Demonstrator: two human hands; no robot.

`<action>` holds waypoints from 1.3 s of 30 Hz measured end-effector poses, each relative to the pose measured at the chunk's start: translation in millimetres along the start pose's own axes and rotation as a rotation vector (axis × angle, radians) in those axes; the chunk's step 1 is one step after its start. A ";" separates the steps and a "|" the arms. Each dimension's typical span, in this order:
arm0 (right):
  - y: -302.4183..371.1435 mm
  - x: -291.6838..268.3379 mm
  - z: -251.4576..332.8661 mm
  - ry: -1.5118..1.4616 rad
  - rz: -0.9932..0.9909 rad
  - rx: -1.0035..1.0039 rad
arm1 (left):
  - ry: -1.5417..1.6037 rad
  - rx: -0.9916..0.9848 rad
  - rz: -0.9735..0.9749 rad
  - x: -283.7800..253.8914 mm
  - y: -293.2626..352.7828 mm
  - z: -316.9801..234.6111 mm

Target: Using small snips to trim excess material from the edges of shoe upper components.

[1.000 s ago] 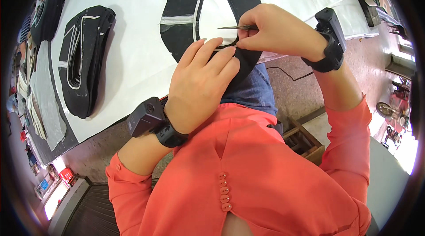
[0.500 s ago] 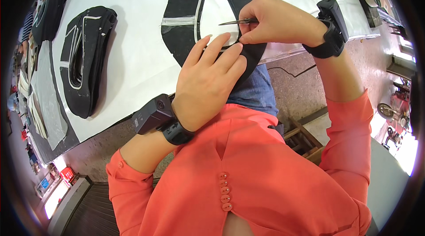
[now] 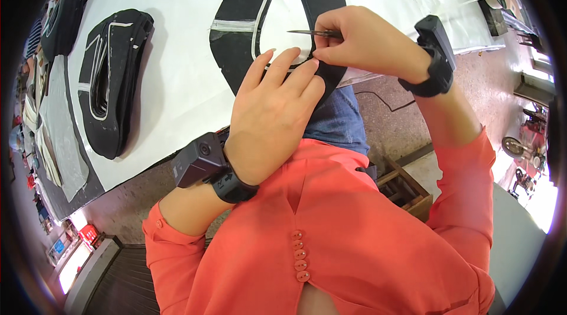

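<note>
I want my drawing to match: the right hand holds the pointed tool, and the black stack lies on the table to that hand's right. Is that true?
Not quite: the head view shows the black stack on the table to the left of the right hand. That hand holds the pointed tool.

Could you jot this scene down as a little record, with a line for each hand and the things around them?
Left hand: fingers spread over the near end of a curved black piece
Right hand: holds a thin pointed tool, tip toward the left; fingertips at the piece's inner edge
Piece markings: white lines, one pale band
Further left: stack of similar black pieces
Surface: white-covered table
Wrists: a dark strapped device on each
</note>
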State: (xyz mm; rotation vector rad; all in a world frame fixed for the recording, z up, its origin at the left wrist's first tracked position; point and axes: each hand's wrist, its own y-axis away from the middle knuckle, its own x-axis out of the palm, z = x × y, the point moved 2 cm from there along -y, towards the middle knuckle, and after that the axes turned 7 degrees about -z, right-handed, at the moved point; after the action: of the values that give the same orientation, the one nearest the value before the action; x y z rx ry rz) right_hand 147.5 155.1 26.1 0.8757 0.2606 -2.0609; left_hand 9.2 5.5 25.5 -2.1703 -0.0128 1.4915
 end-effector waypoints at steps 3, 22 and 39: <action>0.5 -4.5 -5.2 0.035 0.011 -0.027 | 0.022 0.002 -0.009 1.8 2.3 2.6; -8.3 -14.4 8.8 0.178 0.107 0.013 | 0.047 0.033 -0.027 0.8 8.7 4.5; -9.4 -0.1 2.4 0.021 0.066 0.076 | -0.012 -0.047 -0.025 -0.3 8.6 -3.0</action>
State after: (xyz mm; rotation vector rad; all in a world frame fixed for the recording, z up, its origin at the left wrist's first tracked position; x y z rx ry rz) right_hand 139.0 159.8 26.7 0.9395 0.1638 -2.0125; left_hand 9.5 -3.3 23.2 -2.1900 -0.0797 1.5045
